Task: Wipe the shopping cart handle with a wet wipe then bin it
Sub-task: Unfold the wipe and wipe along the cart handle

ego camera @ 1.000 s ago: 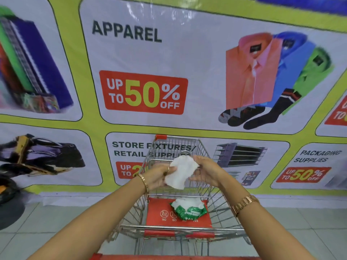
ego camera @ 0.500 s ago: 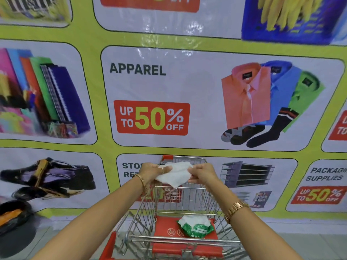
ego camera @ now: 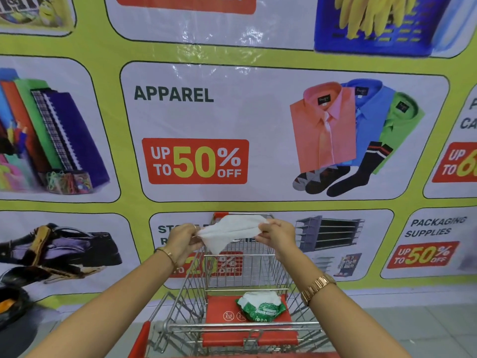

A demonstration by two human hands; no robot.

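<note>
A white wet wipe (ego camera: 229, 232) is stretched between my two hands above the wire shopping cart (ego camera: 240, 275). My left hand (ego camera: 184, 240) pinches its left edge and my right hand (ego camera: 277, 235) pinches its right edge. Both hands are held out in front of me, over the cart's basket. A green and white pack of wipes (ego camera: 262, 306) lies on the cart's red child seat flap (ego camera: 219, 310). A strip of the cart's red handle (ego camera: 258, 355) shows at the bottom edge of the view, below my forearms.
A big printed banner (ego camera: 232, 125) with sale adverts covers the wall right behind the cart. At the lower left a dark bin (ego camera: 11, 311) with something orange in it stands on the tiled floor (ego camera: 413, 329).
The wipe went from bunched in my hands to pulled out wide between them. My view has tilted upward, so the cart sits lower in the frame.
</note>
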